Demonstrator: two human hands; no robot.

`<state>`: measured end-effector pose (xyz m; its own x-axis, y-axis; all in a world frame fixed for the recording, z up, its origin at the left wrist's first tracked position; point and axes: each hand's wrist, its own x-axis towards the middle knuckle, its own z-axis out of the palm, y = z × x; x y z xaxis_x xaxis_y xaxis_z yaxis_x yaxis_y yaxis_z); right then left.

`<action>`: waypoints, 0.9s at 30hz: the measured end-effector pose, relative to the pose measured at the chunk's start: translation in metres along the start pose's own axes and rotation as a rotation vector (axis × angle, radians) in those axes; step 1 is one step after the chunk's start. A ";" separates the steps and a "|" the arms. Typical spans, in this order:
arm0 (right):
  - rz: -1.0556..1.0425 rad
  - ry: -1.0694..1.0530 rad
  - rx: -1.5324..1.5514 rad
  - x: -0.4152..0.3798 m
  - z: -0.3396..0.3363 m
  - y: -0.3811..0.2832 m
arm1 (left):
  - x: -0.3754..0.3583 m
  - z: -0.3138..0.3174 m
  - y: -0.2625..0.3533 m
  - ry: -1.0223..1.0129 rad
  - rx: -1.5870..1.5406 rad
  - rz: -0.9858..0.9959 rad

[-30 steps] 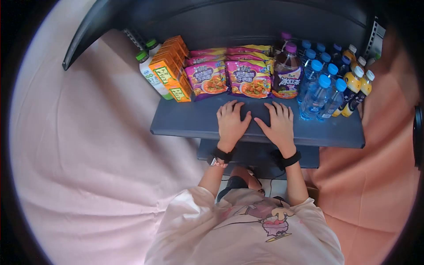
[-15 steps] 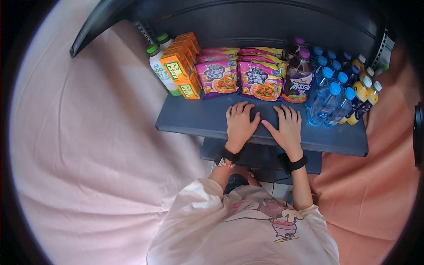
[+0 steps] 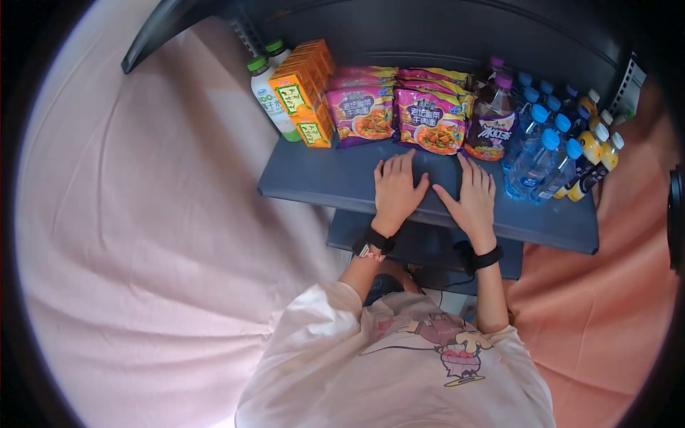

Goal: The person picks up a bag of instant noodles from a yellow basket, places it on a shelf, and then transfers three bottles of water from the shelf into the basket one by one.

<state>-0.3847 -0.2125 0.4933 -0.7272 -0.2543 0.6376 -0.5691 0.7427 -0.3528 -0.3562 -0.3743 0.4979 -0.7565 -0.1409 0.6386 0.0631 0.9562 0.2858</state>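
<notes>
My left hand (image 3: 396, 191) and my right hand (image 3: 474, 201) lie flat, palms down, side by side on the front of a dark grey shelf (image 3: 314, 182). Both hold nothing and their fingers are spread. Just beyond the fingertips stand purple instant noodle packs (image 3: 365, 114) (image 3: 435, 123) in rows. A dark iced tea bottle (image 3: 494, 123) stands right of the noodles, near my right hand.
Orange drink cartons (image 3: 303, 93) and a green-capped white bottle (image 3: 271, 96) fill the shelf's left end. Blue-capped water bottles (image 3: 535, 153) and orange juice bottles (image 3: 592, 160) stand at the right. A lower shelf (image 3: 421, 246) sits beneath. Pink cloth (image 3: 143, 235) hangs left, orange cloth (image 3: 606, 299) right.
Both hands stay flat on the shelf. The view has shifted, so the shelf and goods sit a little further right and higher in the picture.
</notes>
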 end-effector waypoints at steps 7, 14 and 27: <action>0.005 -0.040 -0.034 -0.002 0.003 0.006 | -0.001 0.002 -0.002 -0.019 0.016 0.020; 0.006 -0.023 -0.013 -0.004 0.005 0.008 | -0.001 0.002 -0.002 -0.019 0.016 0.025; 0.050 -0.052 -0.068 -0.004 0.009 0.010 | -0.001 0.002 -0.001 -0.036 0.054 0.032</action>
<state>-0.3912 -0.2100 0.4813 -0.7742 -0.2462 0.5831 -0.5052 0.7953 -0.3350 -0.3568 -0.3742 0.4953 -0.7779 -0.1014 0.6202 0.0530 0.9728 0.2256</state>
